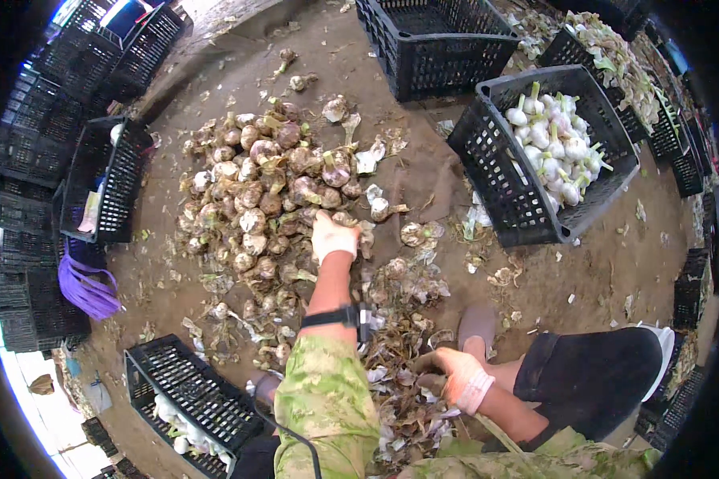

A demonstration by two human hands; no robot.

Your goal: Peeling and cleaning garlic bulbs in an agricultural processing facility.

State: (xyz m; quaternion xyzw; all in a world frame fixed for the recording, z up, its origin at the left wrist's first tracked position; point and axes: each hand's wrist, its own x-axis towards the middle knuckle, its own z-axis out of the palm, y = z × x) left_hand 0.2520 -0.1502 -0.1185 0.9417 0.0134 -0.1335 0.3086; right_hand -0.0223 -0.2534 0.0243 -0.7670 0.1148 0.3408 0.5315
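Note:
A big heap of soil-stained garlic bulbs (252,172) with dry skins and short stems lies on the brown ground sheet ahead of me. My left hand (333,238), in a pale glove, reaches to the heap's near right edge, its fingers closed around a garlic bulb (344,219) that they partly hide. Nearer my body, my right hand (459,378), in a white and orange glove with dark fingers, is curled above a pile of loose garlic skins (399,427). What its fingers hold cannot be made out.
Cleaned white garlic fills part of a black crate (507,203) at right. Another black crate (447,68) stands behind it. A tilted crate (188,375) with white bulbs sits lower left. Purple strapping (88,283) hangs by a crate (120,191) at left. My shoe (477,326) is beside the skins.

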